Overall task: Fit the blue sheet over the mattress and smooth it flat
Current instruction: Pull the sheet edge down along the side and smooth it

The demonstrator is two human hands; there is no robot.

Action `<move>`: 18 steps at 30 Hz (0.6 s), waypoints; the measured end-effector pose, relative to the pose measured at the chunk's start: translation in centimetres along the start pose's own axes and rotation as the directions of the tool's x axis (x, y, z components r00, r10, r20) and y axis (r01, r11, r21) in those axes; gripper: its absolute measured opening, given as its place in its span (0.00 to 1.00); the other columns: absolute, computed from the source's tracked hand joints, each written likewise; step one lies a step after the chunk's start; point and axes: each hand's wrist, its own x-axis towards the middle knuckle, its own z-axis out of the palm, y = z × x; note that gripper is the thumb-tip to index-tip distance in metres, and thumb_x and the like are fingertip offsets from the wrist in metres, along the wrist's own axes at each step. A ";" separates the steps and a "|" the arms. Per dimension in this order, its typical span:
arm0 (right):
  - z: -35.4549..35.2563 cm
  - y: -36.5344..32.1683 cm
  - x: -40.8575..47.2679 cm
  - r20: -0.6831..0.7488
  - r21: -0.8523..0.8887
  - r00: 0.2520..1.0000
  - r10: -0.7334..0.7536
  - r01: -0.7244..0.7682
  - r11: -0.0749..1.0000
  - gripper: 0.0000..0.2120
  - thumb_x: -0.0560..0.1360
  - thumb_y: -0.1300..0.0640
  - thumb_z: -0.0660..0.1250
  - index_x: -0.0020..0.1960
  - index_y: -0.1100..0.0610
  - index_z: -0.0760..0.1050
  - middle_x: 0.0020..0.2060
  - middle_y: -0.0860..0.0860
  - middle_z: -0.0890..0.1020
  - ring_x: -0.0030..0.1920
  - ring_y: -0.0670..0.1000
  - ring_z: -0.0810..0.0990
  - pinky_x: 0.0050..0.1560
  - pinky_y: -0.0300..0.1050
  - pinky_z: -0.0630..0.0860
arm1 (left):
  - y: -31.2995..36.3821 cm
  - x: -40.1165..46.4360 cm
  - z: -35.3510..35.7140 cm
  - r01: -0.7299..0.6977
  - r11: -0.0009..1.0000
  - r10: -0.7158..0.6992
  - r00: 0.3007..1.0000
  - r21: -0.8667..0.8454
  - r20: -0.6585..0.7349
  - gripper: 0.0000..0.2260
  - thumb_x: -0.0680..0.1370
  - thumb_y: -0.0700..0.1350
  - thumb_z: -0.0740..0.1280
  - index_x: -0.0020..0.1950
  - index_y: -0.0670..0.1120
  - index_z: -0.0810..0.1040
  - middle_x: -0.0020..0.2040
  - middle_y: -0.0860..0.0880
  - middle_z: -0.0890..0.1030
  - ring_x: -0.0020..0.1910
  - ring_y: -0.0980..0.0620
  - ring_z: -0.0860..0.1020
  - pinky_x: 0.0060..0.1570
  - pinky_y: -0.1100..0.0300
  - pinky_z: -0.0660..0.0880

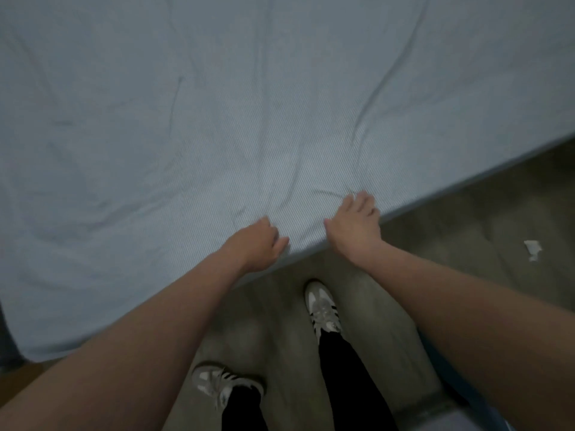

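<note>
The pale blue sheet (pixel 217 104) covers the mattress and fills the upper part of the head view, with long creases running across it. Both hands are at the near edge of the bed. My left hand (pixel 259 241) rests on the sheet at the edge with fingers curled downward and thumb pointing right; whether it pinches fabric is unclear. My right hand (pixel 354 222) lies on the sheet beside it, fingers spread and fairly straight, pressing where small wrinkles gather. A strip of sheet shows between the two hands.
Grey floor (pixel 466 213) lies below the bed edge. My two feet in grey-and-white sneakers (pixel 322 306) stand close to the bed. A small white scrap (pixel 532 248) lies on the floor at the right. The bed's corner sits at lower left.
</note>
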 end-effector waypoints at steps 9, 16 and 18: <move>-4.8 2.5 0.0 -0.260 0.078 0.954 -0.151 0.177 0.981 0.17 0.78 0.59 0.56 0.65 0.63 0.71 0.60 0.60 0.78 0.59 0.60 0.77 0.51 0.50 0.72 | 4.3 2.6 -2.9 0.026 0.984 -0.073 0.963 -0.179 -0.260 0.17 0.81 0.53 0.56 0.61 0.45 0.76 0.54 0.46 0.81 0.52 0.45 0.79 0.52 0.49 0.77; -4.6 3.4 9.7 -0.315 -0.005 0.858 -0.406 0.426 0.905 0.30 0.83 0.45 0.44 0.80 0.56 0.40 0.79 0.56 0.41 0.78 0.57 0.37 0.77 0.57 0.37 | 4.6 7.9 -3.2 0.065 0.998 -0.068 0.956 -0.019 -0.286 0.31 0.83 0.56 0.48 0.80 0.42 0.43 0.80 0.43 0.43 0.79 0.45 0.42 0.77 0.45 0.44; -3.2 6.7 11.0 -0.340 -0.017 0.879 -0.335 0.350 0.936 0.32 0.82 0.42 0.43 0.80 0.57 0.39 0.79 0.55 0.39 0.78 0.56 0.35 0.76 0.57 0.35 | 6.0 10.1 -3.0 0.064 0.997 -0.074 0.961 -0.045 -0.268 0.32 0.83 0.57 0.48 0.79 0.42 0.41 0.80 0.43 0.41 0.78 0.44 0.39 0.76 0.45 0.42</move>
